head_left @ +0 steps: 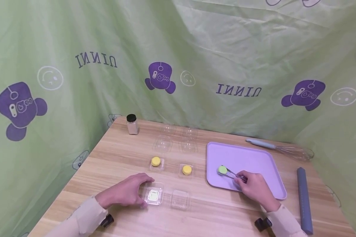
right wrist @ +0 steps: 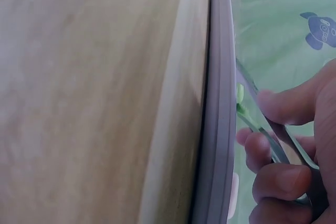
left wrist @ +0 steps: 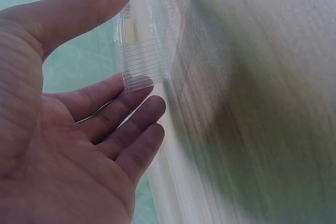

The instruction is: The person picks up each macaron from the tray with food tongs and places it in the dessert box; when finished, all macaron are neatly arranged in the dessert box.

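Note:
My left hand (head_left: 129,191) holds a clear plastic box base (head_left: 153,194) by its sides, thumb and fingers spread around it. Through the ribbed clear wall (left wrist: 142,59) a fingertip shows in the left wrist view. My right hand (head_left: 255,187) grips a pair of tongs (head_left: 232,174), whose tips pinch a green macaron (head_left: 222,170). They are over the left part of a purple tray (head_left: 246,158). Another clear box base (head_left: 180,199) stands right of the left hand. Behind, two bases carry one yellow macaron (head_left: 155,161) and a second yellow macaron (head_left: 187,170).
Several clear domed lids (head_left: 163,144) lie toward the back of the wooden table (head_left: 106,158). A black-capped jar (head_left: 132,125) stands back left. A whisk (head_left: 284,148) lies behind the tray, and a blue-grey roll (head_left: 304,200) lies to its right. Green printed curtain (head_left: 195,49) surrounds the table.

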`<state>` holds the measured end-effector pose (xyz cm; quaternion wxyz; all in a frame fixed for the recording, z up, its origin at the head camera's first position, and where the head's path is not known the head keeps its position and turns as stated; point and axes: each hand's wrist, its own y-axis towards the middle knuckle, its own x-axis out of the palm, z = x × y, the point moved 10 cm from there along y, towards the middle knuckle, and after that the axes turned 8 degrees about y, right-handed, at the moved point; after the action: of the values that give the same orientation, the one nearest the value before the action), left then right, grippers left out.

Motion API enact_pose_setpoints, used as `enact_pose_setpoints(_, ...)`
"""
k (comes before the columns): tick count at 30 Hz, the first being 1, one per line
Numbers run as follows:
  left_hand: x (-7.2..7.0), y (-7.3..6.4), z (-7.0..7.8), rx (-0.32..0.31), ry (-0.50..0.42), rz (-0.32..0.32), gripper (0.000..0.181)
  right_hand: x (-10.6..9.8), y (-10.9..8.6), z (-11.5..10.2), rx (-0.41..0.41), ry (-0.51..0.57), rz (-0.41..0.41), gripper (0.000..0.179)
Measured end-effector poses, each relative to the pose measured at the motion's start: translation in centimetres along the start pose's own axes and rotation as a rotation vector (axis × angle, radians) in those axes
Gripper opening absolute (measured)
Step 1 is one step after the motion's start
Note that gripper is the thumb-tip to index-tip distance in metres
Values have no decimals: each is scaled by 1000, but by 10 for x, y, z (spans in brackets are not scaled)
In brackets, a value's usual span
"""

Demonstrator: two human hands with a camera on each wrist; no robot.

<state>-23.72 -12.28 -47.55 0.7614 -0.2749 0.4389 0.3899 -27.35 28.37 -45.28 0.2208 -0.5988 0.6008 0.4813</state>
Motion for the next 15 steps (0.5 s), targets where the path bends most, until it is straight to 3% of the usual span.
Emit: enact_pose_setpoints(15,-3,2,-2,14,18,11,84,-2,1,-12,-75,-25,23,7)
